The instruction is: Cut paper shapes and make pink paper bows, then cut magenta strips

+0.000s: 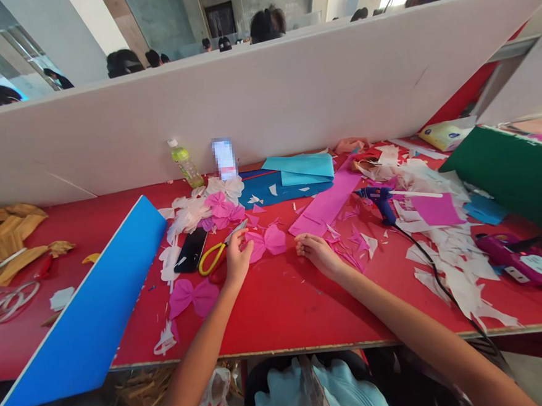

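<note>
Head view, the only one on file. We find a red work table (279, 317) littered with cut paper, with both bare hands resting near its front edge.

We judge the item of interest to be a pink paper bow (267, 240), which lies flat on the table between the hands. It touches the left hand and sits just apart from the right. We assess it as very light, soft and easily creased. The pinched centre looks like the safest place to take hold, since the thin lobes may bend or tear.

The left hand (240, 259) is partly curled, with its fingers at the bow's left lobe. Yellow-handled scissors (212, 258) lie beside this hand, their blades passing behind it. We cannot tell whether the hand has hold of them.

The right hand (320, 254) rests palm down, its fingers loosely curled and close together. It has hold of nothing we can see.

To the left of the scissors lies a black phone (191, 250). A second pink bow (193, 297) lies nearer the front edge, and a cluster of pink and white paper bows (222, 209) lies beyond the hands. To the right, we note a long pink paper strip (324, 202), a blue glue gun (377, 203) and heaped white paper scraps (456, 264).
</note>
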Tool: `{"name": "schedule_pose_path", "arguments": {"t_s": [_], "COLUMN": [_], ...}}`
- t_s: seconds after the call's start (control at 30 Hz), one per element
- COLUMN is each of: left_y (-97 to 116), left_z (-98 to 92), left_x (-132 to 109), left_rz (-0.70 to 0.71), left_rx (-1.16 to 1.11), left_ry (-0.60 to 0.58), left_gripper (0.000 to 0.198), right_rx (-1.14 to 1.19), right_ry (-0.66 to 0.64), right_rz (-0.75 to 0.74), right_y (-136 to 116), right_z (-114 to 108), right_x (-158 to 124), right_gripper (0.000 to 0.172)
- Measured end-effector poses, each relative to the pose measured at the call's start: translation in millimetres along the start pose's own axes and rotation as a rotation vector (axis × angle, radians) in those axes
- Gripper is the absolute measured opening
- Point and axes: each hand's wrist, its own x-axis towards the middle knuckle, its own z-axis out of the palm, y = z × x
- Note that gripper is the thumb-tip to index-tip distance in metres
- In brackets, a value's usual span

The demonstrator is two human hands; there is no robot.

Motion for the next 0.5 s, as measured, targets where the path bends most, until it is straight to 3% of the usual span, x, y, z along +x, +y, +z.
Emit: {"name": "schedule_pose_path", "arguments": {"t_s": [0.2,0.5], "left_y": [-12,-38], "left_z": [-15.0,-59.9], "left_x": [25,109], "left_rz": [0.014,-0.034], "left_rx": [0.016,0.090], "left_ry": [0.145,0.403], "left_gripper": [0.030,0.032], "right_rx": [0.009,-0.008], "right_ry": [-0.001,0.006], "right_rz": [-0.003,-0.002], "right_y": [1,4], "right_z": [0,-2], "right_x": [1,4], "right_gripper": [0.022,0.021]}}
